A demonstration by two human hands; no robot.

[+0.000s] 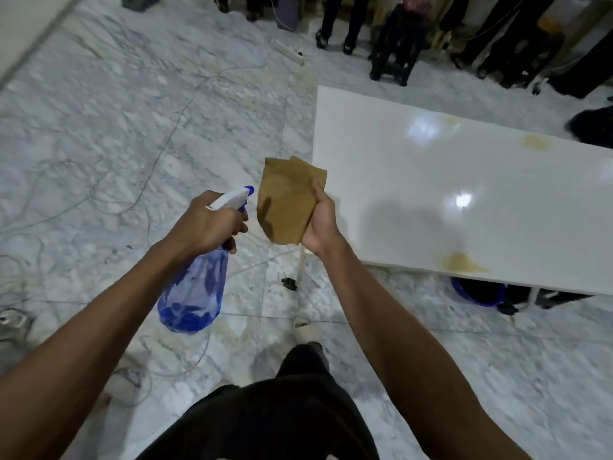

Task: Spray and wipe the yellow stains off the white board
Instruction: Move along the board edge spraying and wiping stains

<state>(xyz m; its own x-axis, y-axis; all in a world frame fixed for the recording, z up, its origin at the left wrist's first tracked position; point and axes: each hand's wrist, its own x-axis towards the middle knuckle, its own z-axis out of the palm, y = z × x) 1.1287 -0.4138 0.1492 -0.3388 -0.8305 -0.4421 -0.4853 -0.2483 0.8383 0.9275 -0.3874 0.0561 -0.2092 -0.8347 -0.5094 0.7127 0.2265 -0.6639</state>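
Stained white board (464, 194) right of cloth (285, 200), spray bottle (195, 287).

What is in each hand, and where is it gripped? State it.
Left hand: translucent blue plastic spray bottle, gripped at its neck below the white trigger head. Right hand: folded brown cloth, held along its right edge.

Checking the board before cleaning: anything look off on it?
Yes. The white board carries yellow stains: a large one at its near edge and two fainter ones toward the far edge. Otherwise it looks glossy and undamaged.
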